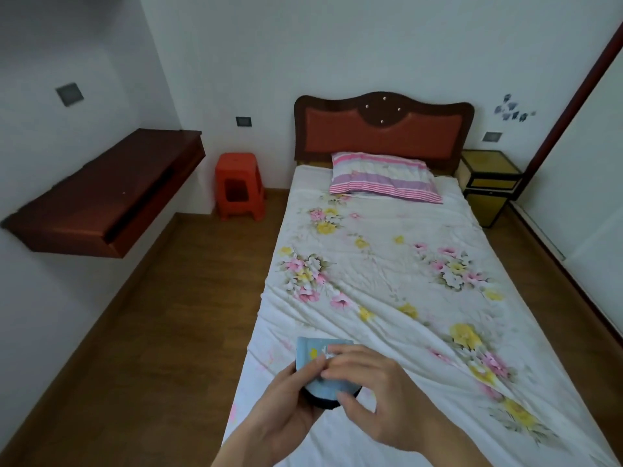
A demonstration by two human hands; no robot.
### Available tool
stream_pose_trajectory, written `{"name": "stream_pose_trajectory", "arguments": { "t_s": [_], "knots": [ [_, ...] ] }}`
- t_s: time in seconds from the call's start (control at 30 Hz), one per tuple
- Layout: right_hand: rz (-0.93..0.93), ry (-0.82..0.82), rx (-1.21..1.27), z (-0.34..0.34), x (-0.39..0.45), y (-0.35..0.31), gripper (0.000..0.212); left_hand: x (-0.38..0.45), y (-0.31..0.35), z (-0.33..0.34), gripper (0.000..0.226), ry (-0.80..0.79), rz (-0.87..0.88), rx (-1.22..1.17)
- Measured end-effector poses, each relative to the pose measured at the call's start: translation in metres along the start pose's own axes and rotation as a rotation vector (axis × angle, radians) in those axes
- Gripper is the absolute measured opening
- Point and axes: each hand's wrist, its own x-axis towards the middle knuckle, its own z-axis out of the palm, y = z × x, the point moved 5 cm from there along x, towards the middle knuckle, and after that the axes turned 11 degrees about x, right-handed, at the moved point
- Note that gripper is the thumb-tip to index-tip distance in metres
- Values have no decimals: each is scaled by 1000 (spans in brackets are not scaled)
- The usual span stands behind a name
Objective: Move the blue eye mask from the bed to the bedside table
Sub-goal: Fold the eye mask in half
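The blue eye mask (312, 353), light blue with a small yellow and white print and a dark underside, is folded and held up over the near left corner of the bed (387, 264). My left hand (286, 409) grips it from below and the left. My right hand (374, 389) pinches its top edge from the right, covering much of it. The bedside table (488, 183), yellow with dark trim, stands to the right of the headboard at the far end of the bed.
A striped pink pillow (384, 176) lies at the head of the bed. A red plastic stool (240, 185) stands on the wooden floor left of the bed. A dark wall-mounted shelf (108, 193) juts out on the left. A sliding door (580, 197) runs along the right.
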Motion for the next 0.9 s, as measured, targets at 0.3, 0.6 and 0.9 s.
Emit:
{"name": "stream_pose_trajectory", "arguments": {
  "t_s": [0.3, 0.6, 0.9],
  "knots": [
    [515, 451, 625, -13, -11, 38, 31, -1, 9, 2, 47, 187, 63, 122],
    [820, 589, 1049, 0, -60, 54, 53, -5, -6, 16, 42, 279, 130, 221],
    [855, 557, 990, -4, -93, 49, 28, -11, -34, 39, 44, 287, 134, 273]
  ]
}}
